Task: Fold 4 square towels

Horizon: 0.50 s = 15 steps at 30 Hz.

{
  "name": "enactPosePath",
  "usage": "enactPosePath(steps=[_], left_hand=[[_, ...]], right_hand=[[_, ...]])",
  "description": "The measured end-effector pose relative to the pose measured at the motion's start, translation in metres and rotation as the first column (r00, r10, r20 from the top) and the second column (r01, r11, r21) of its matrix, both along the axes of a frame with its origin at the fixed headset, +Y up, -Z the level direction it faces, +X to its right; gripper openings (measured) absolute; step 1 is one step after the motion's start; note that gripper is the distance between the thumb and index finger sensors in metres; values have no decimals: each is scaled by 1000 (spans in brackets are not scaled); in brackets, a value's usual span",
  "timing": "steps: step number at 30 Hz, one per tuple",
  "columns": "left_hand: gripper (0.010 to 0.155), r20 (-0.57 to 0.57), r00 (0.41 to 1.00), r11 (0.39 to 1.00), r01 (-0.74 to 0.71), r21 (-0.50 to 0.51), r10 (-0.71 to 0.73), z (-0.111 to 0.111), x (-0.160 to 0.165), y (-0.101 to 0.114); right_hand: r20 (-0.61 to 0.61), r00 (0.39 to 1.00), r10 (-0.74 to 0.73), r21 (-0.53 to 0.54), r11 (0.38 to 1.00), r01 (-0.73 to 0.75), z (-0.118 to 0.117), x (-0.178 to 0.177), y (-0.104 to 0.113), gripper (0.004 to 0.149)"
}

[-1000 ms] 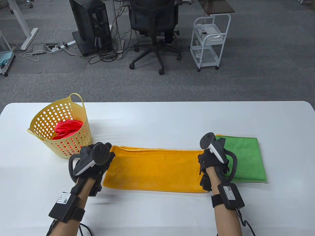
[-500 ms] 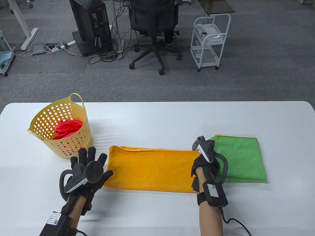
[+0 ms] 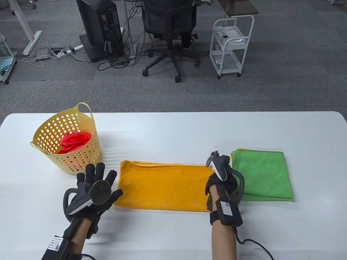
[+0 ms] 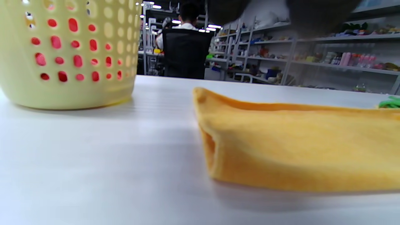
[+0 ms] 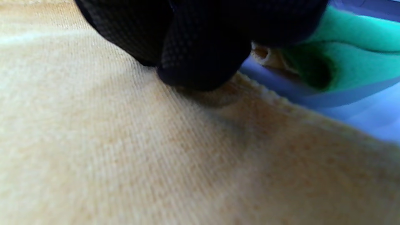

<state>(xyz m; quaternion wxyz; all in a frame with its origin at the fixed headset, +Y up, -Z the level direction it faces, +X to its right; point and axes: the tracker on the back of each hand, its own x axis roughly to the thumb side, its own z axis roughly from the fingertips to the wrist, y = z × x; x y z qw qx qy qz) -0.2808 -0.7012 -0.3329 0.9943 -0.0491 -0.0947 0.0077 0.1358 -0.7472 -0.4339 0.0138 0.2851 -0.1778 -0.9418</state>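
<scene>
- A long orange terry towel (image 3: pixel 162 188), folded once into a band, lay flat across the near middle of the white table (image 3: pixel 173 130); the left wrist view showed its left end (image 4: pixel 212 150) as a doubled layer with an open fold.
- The right hand (image 3: pixel 221 184), gloved in black with a tracker on its back, sat on the band's right end; in the right wrist view its curled fingertips (image 5: pixel 200 62) pressed onto the cloth at that edge. Whether they actually pinched the fabric could not be told.
- The left hand (image 3: pixel 93 191), likewise gloved, hovered just beside the band's left end with fingers spread straight, holding nothing; its thumb reached toward the near left corner.
- A green folded square towel (image 3: pixel 264 174) lay just to the right of the orange band, with a yellow edge of another cloth showing beneath it along its far side.
- A pale yellow perforated plastic basket (image 3: pixel 43 130) stood at the table's left, beyond the left hand, holding a crumpled red towel (image 3: pixel 73 142).
- Beyond the table, on grey carpet, stood a black office chair (image 3: pixel 169 32), a white wheeled trolley (image 3: pixel 231 43) and a dark computer tower (image 3: pixel 100 27).
</scene>
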Motion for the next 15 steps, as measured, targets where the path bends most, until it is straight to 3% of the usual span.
enactPosePath(steps=[4, 7, 15], left_hand=[[79, 13, 1000, 1000, 2, -30, -2, 2, 1, -4], [78, 13, 1000, 1000, 15, -27, -15, 3, 2, -3], [78, 21, 1000, 1000, 4, -21, -4, 2, 1, -3]], right_hand=[[-57, 997, 43, 13, 999, -42, 0, -4, 6, 46], [-90, 996, 24, -34, 999, -27, 2, -7, 16, 44], [-169, 970, -176, 64, 980, 189, 10, -9, 38, 45]])
